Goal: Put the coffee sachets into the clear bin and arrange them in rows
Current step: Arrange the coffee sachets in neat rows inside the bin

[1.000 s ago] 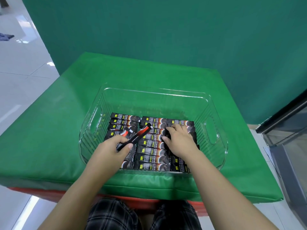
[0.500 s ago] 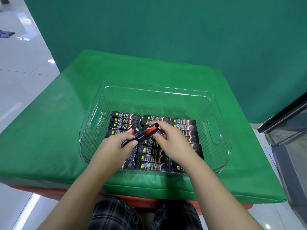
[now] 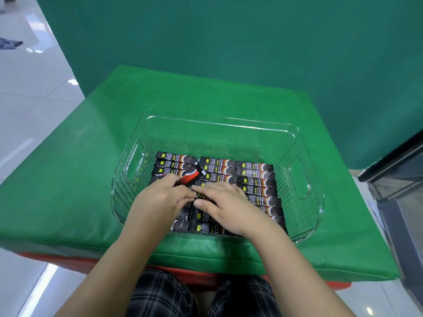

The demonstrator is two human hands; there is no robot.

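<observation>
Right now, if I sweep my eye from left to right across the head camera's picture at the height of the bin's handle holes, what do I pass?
White tiled floor → green padded table → clear bin's left handle hole → rows of coffee sachets → clear bin's right handle hole → dark cabinet.

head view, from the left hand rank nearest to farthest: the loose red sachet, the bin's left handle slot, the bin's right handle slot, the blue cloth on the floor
From the left hand:
1. Loose red sachet, held in its fingers.
2. Left handle slot, in the bin's left wall.
3. Right handle slot, across the clear bin.
4. Blue cloth, on the floor far left.
</observation>
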